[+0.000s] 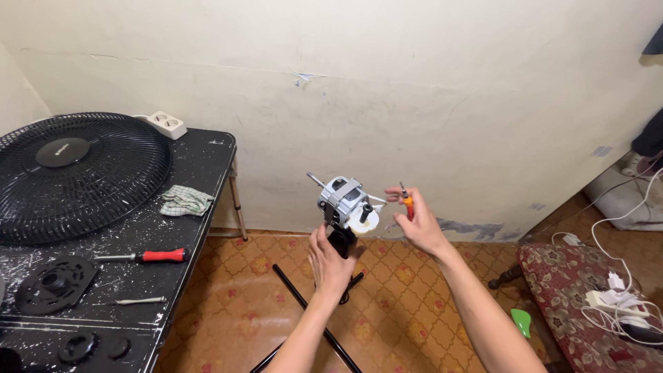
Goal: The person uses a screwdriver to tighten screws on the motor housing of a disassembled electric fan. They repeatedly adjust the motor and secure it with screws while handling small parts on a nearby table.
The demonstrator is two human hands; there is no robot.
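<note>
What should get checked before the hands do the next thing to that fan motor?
1. Motor held steady: ok. The left hand grips the black neck under the fan motor.
2. Tool in hand: ok. The right hand pinches a small orange-handled tool beside the motor.
3. Tool tip seated on a screw: cannot tell, too small to see.
4. Motor unplugged: cannot tell; where its wires end is not visible.
5. Spare tool to hand: ok. A red-handled screwdriver lies on the black table.
6. Removed parts set aside: ok. The fan grille rests on that table.
</note>
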